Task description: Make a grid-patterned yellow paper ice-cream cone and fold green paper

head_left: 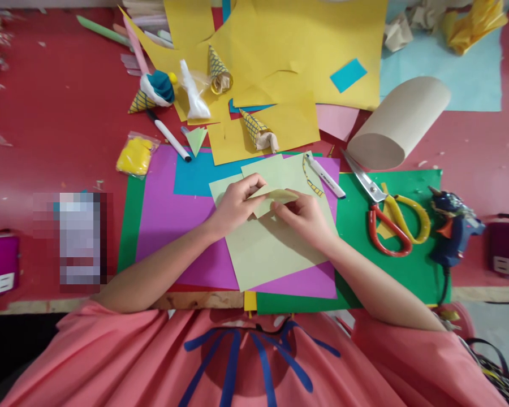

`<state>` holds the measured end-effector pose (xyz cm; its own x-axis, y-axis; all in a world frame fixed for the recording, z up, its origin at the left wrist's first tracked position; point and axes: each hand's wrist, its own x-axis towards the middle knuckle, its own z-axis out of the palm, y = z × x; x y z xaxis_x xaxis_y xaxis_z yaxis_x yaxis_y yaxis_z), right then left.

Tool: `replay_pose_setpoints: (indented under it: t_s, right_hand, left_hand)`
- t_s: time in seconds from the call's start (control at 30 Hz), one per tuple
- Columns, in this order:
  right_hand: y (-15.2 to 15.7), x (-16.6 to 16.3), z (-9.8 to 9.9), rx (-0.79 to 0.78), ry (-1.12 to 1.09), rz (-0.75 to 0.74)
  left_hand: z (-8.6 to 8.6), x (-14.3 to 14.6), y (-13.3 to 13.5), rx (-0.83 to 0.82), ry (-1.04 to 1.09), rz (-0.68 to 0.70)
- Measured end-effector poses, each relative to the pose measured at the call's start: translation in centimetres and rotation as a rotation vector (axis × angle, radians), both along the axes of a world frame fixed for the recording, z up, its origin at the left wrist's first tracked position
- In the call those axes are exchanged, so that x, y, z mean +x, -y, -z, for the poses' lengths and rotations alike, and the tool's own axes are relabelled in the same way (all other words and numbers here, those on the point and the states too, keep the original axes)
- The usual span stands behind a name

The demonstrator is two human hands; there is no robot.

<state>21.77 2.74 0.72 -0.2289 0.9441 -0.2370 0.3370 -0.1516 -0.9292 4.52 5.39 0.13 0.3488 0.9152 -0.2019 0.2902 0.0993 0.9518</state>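
A small piece of pale green paper [261,207] is pinched between my left hand [237,204] and my right hand [303,213]; it looks bent or folded. Both hands are closed on its edges, above larger pale green sheets [271,254]. Beyond my right hand lie a marker [326,177] and a curved yellow strip with dark marks [315,188]. A yellow paper cone with blue crossed lines [251,125], stuffed with crumpled paper, lies past my fingers. To its left sits a folded pale green paper fan [196,139].
Scissors [382,198] with red and yellow handles and a blue glue gun [456,226] lie right, near a cardboard tube [401,124]. Farther off are another cone [218,70], a blue-topped paper cone [156,89], a glue bottle [193,93] and yellow sheets [305,39]. A yellow packet [134,156] lies left.
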Motion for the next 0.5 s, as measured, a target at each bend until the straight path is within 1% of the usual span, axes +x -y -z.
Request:
replay_pose_setpoints:
  t_s: [0.17, 0.3, 0.4, 0.5]
  right_hand:
    - [-0.05, 0.02, -0.4, 0.018, -0.019, -0.001]
    - [0.01, 0.05, -0.6, 0.004, -0.039, 0.078]
    - [-0.14, 0.32, -0.3, -0.008, -0.087, 0.128]
    - [-0.51, 0.77, 0.06, -0.033, -0.122, 0.058]
  left_hand:
    - [-0.01, -0.16, 0.02, -0.06, 0.017, 0.075]
    - [0.39, -0.08, -0.01, -0.024, 0.051, 0.077]
    - [0.77, 0.0, -0.03, -0.06, 0.108, 0.079]
    - [0.83, -0.07, -0.03, -0.067, 0.097, 0.065]
